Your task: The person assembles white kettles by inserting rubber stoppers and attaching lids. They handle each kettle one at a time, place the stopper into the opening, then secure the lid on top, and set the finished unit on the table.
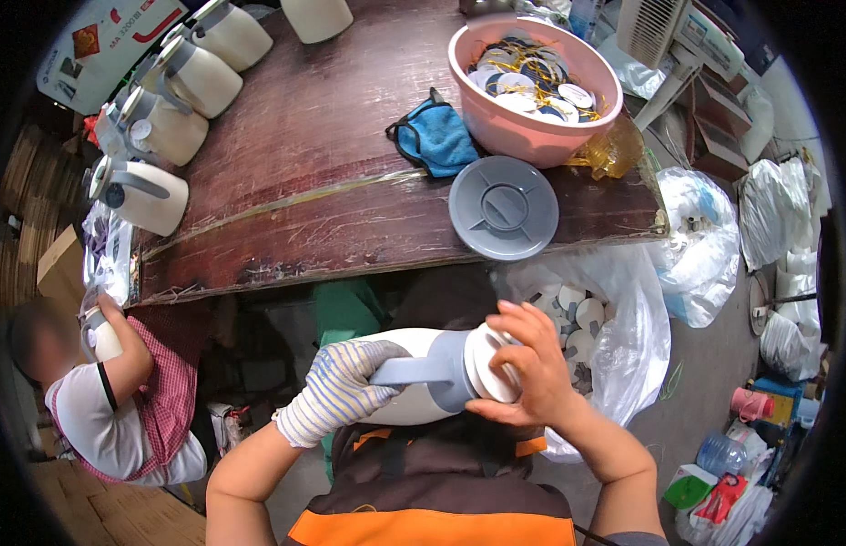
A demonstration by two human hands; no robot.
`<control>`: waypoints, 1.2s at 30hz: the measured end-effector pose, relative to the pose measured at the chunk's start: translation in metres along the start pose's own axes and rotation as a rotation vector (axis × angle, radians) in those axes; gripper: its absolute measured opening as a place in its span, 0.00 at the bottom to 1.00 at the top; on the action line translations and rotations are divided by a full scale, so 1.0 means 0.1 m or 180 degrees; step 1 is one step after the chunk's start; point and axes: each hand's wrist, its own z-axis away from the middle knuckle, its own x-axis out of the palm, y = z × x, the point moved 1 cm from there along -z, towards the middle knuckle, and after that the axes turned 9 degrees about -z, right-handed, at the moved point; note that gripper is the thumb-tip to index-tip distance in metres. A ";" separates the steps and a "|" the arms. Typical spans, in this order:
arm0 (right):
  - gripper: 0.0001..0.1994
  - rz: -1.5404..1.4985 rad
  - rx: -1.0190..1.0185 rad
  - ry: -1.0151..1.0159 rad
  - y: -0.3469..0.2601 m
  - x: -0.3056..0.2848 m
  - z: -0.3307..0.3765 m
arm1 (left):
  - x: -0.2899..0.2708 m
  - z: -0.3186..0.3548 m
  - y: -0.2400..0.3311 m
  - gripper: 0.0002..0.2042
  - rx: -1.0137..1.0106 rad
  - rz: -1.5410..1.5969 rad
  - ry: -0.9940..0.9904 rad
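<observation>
A white thermos jug (421, 348) with a grey collar and handle lies on its side across my lap, its mouth end pointing right. My left hand (343, 389), in a striped knit glove, is closed round the jug by the handle (412, 370). At the mouth end is a round white lid (488, 362). Round that lid's edge curl the bare fingers and thumb of my right hand (539, 369). How far the lid sits in the collar cannot be made out.
On the dark red table (314, 136) stand several white jugs (200, 77), a pink basin (532, 136) of lids, a blue mask (438, 136) and a grey round disc (503, 207). A plastic bag (634, 318) with white lids is below. A co-worker (131, 400) sits left.
</observation>
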 end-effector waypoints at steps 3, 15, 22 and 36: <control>0.36 -0.0725 0.0006 -0.0451 0.11 0.17 -0.13 | -0.06 0.02 -0.09 0.14 0.0152 0.0034 0.0095; 0.27 -0.0175 -0.0892 -0.0650 -0.12 0.37 -0.38 | -0.14 -0.06 -0.58 0.13 0.0265 0.0714 -0.0008; 0.28 -0.0044 -0.0189 -0.0355 -0.23 0.52 -0.25 | -0.10 0.05 -0.64 0.13 0.0321 0.0444 0.0041; 0.13 -0.0387 -0.3046 -0.1829 -0.56 0.67 -0.86 | 0.28 -0.81 -0.47 0.13 0.0420 0.1202 -0.1085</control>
